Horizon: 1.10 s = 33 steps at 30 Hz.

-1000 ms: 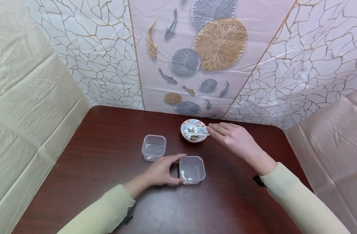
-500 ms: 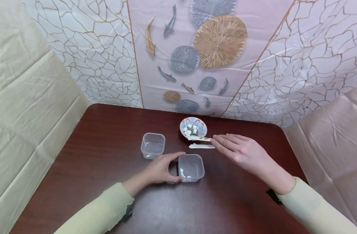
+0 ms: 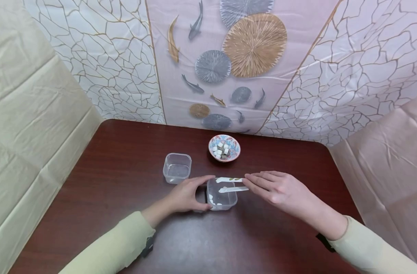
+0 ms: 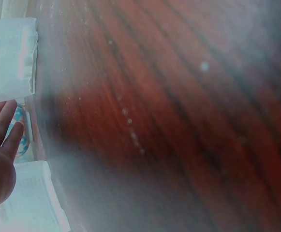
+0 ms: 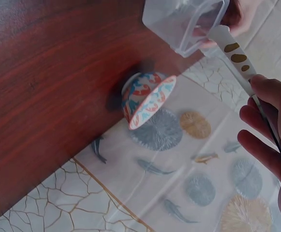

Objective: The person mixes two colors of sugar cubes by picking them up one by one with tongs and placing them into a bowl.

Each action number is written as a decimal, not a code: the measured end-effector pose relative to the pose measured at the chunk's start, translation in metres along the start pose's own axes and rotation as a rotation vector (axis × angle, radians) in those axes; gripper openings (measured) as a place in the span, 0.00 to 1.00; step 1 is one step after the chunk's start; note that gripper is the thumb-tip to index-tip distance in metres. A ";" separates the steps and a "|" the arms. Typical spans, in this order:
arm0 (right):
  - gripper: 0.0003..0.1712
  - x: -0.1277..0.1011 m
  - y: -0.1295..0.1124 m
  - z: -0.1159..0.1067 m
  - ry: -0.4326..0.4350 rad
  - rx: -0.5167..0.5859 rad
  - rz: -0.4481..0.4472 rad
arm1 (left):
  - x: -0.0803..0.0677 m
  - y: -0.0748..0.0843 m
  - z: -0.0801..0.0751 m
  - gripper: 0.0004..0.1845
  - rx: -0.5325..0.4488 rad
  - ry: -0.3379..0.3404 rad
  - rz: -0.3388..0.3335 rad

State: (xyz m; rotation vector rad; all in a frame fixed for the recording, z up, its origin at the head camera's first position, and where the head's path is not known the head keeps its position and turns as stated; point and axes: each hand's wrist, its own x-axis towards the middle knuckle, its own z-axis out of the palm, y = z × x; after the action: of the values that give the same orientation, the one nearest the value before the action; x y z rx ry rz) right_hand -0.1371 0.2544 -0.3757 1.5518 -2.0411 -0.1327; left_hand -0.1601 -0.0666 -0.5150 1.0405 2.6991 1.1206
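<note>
Right hand (image 3: 280, 189) pinches white tongs (image 3: 233, 184) over the near clear container (image 3: 222, 195). Left hand (image 3: 186, 196) curls round that container, mid-table (image 3: 109, 160).

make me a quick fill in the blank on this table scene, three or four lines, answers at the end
1. The right hand holds a pair of white ____ over the near clear container.
2. The left hand grips the near clear container on its ____ side.
3. The small white cubes sit in the patterned ____ at the back of the table.
4. The second clear container stands ____ the near one, apart from both hands.

Missing words: tongs; left; bowl; behind
</note>
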 end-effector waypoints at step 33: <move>0.15 0.029 0.001 0.050 -0.182 0.095 -0.037 | 0.000 0.000 -0.001 0.49 -0.017 -0.003 -0.004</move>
State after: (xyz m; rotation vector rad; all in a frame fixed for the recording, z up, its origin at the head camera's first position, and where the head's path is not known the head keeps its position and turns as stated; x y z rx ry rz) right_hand -0.1677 0.2160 -0.4065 1.6897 -2.1871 -0.2002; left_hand -0.1601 -0.0673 -0.5148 1.0328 2.6835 1.1386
